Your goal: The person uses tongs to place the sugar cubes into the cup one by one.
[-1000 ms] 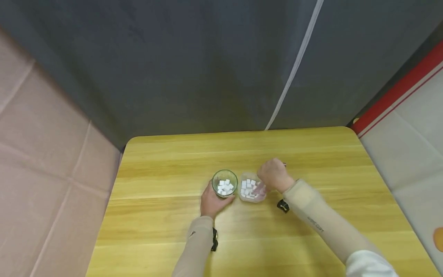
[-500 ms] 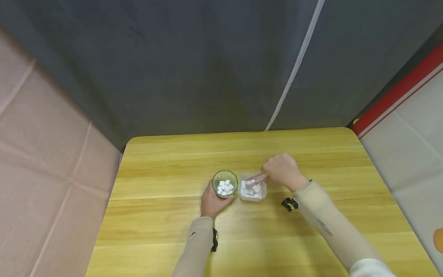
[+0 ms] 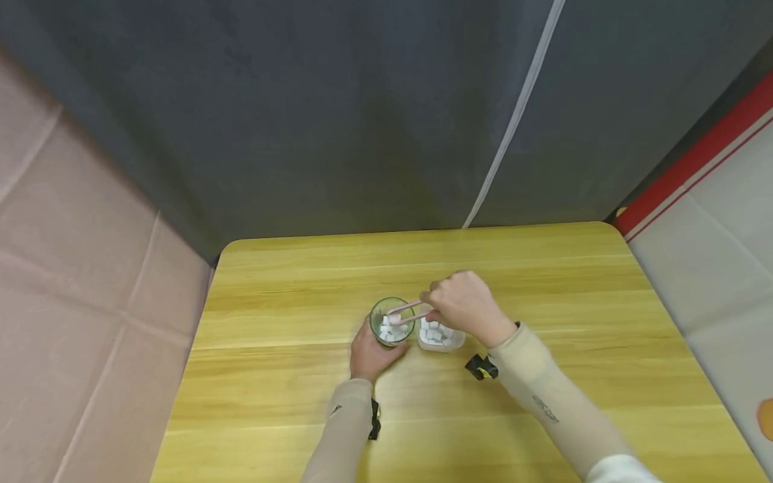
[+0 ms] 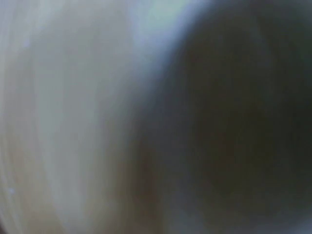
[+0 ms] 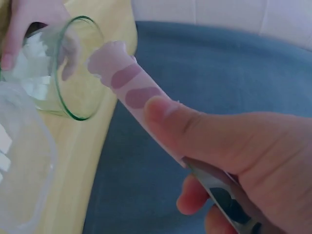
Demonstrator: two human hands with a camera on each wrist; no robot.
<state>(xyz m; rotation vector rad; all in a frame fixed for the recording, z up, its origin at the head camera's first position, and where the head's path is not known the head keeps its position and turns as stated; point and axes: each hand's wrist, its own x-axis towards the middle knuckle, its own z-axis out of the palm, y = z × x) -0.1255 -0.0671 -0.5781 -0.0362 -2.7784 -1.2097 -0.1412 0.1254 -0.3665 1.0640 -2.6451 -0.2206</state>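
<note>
My left hand [image 3: 370, 352] curls round a greenish drinking glass [image 3: 376, 315] holding several white cubes [image 3: 389, 333]. My right hand [image 3: 468, 305] grips pink tongs [image 3: 412, 318], whose tips overlap the glass's mouth in the head view, with a white cube [image 3: 395, 319] at them. In the right wrist view the tongs [image 5: 134, 90] have a scalloped tip and a metallic part, with the thumb pressing along one arm. To the right of the glass, partly under the right hand, stands a clear plastic box [image 3: 443, 347] with more white cubes. The left wrist view is a blur.
Everything stands on a wooden table [image 3: 290, 288]. A dark grey curtain [image 3: 338, 134] hangs behind its far edge. A pale pink padded wall [image 3: 90, 282] is at the left, a white panel [image 3: 712, 255] with a red band at the right.
The tongs in my right hand have gone from the plastic box leftward to the glass, and the right forearm has shifted left with them. My left hand stays on the glass.
</note>
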